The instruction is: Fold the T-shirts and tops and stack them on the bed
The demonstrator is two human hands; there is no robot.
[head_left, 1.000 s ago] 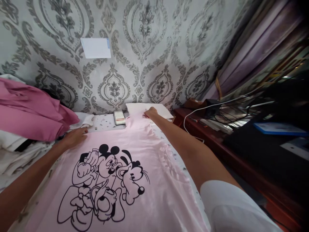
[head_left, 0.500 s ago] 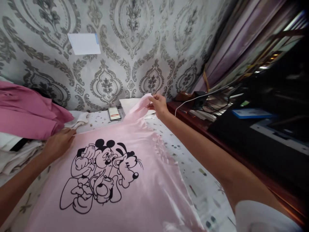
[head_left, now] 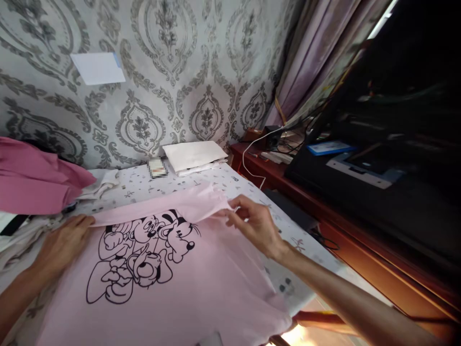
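A pale pink T-shirt (head_left: 216, 288) with a black outline print of cartoon characters lies spread in front of me. Its far side is folded over toward me, and the flap covers the top of the print. My right hand (head_left: 257, 226) pinches the right end of that flap between thumb and fingers, a little above the rest of the cloth. At the left end of the fold, my left hand (head_left: 68, 238) has its fingers closed on the shirt's edge.
Folded white cloth (head_left: 194, 156) and a small blurred packet (head_left: 157, 167) lie by the wall. Darker pink fabric (head_left: 39, 180) is heaped at the left. Along the right runs a reddish-brown wooden stand (head_left: 248, 166) with a white cable (head_left: 245, 156) and a large black screen (head_left: 406, 115).
My right hand has come down and toward me, folding the shirt's far edge over the print. The folded white cloth behind is now uncovered. My left hand still grips the left edge.
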